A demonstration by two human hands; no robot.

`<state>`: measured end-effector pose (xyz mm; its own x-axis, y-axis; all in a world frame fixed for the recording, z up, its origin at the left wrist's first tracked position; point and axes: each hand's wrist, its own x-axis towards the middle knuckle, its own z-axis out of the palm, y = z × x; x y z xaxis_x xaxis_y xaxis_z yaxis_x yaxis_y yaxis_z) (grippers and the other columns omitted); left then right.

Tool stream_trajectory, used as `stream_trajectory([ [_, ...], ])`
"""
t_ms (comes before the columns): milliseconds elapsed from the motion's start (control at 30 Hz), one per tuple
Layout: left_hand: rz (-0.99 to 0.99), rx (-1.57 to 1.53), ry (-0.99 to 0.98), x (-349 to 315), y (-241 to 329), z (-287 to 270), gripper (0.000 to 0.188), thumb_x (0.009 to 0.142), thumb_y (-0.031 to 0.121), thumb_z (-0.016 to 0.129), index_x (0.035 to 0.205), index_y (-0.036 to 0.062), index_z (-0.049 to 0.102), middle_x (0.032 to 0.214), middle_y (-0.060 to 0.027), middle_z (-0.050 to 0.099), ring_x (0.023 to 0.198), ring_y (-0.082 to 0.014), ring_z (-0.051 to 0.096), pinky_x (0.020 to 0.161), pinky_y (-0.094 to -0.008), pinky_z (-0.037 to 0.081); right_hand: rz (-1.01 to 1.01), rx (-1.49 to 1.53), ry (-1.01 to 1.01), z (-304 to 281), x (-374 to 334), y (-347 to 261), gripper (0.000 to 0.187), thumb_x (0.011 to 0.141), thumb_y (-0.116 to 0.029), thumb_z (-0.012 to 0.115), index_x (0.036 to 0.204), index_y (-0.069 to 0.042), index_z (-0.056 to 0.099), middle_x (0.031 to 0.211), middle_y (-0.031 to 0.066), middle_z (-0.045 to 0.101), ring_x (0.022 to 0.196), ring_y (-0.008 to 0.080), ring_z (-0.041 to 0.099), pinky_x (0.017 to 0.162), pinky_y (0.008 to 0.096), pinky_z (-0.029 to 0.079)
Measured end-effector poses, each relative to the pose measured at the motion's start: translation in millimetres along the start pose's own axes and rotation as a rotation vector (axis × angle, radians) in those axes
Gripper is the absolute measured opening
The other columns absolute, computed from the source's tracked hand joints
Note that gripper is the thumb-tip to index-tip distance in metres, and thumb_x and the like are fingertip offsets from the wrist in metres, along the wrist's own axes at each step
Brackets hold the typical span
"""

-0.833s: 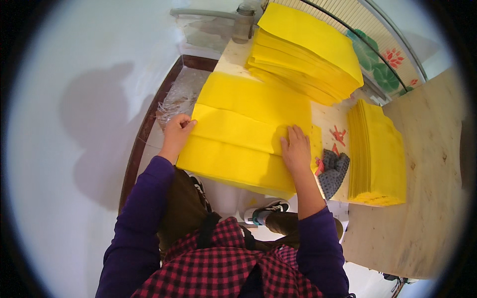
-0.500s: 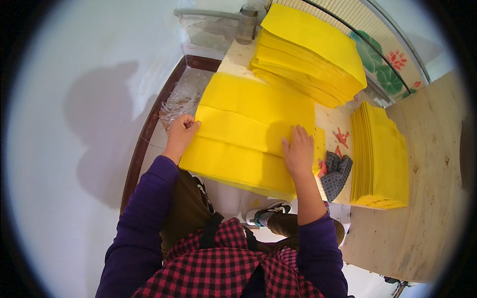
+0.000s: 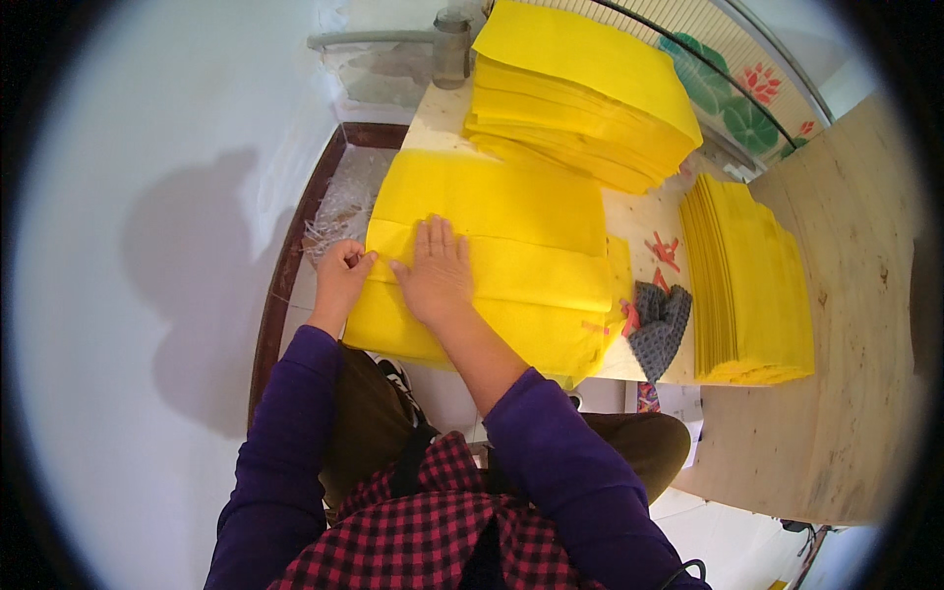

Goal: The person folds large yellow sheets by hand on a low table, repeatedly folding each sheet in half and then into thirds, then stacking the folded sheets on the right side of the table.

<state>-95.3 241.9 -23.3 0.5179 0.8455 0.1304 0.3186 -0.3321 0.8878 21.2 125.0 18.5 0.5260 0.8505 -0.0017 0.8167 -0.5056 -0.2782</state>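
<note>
A yellow felt-like sheet (image 3: 536, 264) lies on the table in front of me, with a folded strip running across it. More yellow material lies under and around it. At the sheet's left edge, my left hand (image 3: 340, 285) is closed, thumb and forefinger pinching that edge. My right hand (image 3: 438, 273) rests flat on the fold beside it, fingers stretched out and nothing held. A small reddish strip (image 3: 595, 327) shows on the yellow material near its front right corner.
A tall stack of yellow sheets (image 3: 580, 93) stands behind, another yellow stack (image 3: 752, 285) at the right. A grey textured cloth (image 3: 661, 329) and orange-red strips (image 3: 663, 250) lie between. Also around: a jar (image 3: 451, 51), clear plastic (image 3: 346, 197), a wooden panel (image 3: 855, 305).
My right hand has moved left across the sheet, from its right side to near my left hand. My left hand still holds the left edge. The whole view has shifted slightly.
</note>
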Motion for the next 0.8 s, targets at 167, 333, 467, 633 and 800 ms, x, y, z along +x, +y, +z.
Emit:
stream_trajectory([
  [167, 0.018, 0.050, 0.010, -2, 2, -2, 0.016, 0.081, 0.009, 0.071, 0.079, 0.0010, 0.057, 0.068, -0.0021, 0.050, 0.061, -0.0124, 0.046, 0.057, -0.0283, 0.040, 0.090, -0.081, 0.071, -3, -21, 50, 0.079, 0.094, -0.054, 0.040, 0.149, 0.000, 0.022, 0.157, 0.0159, 0.019, 0.146, 0.0276, 0.015, 0.117, 0.0456, 0.010],
  [333, 0.008, 0.053, 0.024, -2, 1, 0, 0.016, 0.081, 0.010, 0.072, 0.080, 0.0010, 0.058, 0.070, -0.0048, 0.052, 0.062, -0.0154, 0.048, 0.058, -0.0303, 0.042, 0.185, -0.173, 0.109, -22, -40, 117, 0.079, 0.094, -0.053, 0.042, 0.148, 0.001, 0.023, 0.155, 0.0185, 0.021, 0.145, 0.0294, 0.017, 0.117, 0.0467, 0.012],
  [467, 0.047, 0.052, 0.045, 0, -6, 2, 0.017, 0.081, 0.012, 0.071, 0.080, 0.0012, 0.058, 0.071, -0.0063, 0.053, 0.063, -0.0172, 0.050, 0.059, -0.0316, 0.043, 0.258, -0.210, 0.135, -38, -50, 159, 0.080, 0.093, -0.054, 0.042, 0.148, 0.001, 0.024, 0.155, 0.0190, 0.021, 0.145, 0.0291, 0.017, 0.117, 0.0462, 0.013],
  [633, 0.020, 0.094, 0.037, -3, -1, 0, 0.016, 0.081, 0.012, 0.071, 0.082, 0.0011, 0.059, 0.072, -0.0082, 0.055, 0.065, -0.0206, 0.052, 0.061, -0.0331, 0.044, 0.267, -0.200, 0.145, -38, -53, 166, 0.081, 0.092, -0.055, 0.043, 0.148, 0.001, 0.023, 0.155, 0.0188, 0.021, 0.145, 0.0290, 0.017, 0.117, 0.0458, 0.014],
  [800, 0.204, 0.296, 0.131, -11, 28, -6, 0.018, 0.083, 0.012, 0.067, 0.097, 0.0030, 0.060, 0.092, -0.0138, 0.060, 0.086, -0.0287, 0.057, 0.077, -0.0392, 0.046, 0.290, -0.183, 0.133, -41, -53, 162, 0.082, 0.092, -0.057, 0.042, 0.148, 0.001, 0.023, 0.156, 0.0173, 0.020, 0.146, 0.0279, 0.015, 0.117, 0.0449, 0.013],
])
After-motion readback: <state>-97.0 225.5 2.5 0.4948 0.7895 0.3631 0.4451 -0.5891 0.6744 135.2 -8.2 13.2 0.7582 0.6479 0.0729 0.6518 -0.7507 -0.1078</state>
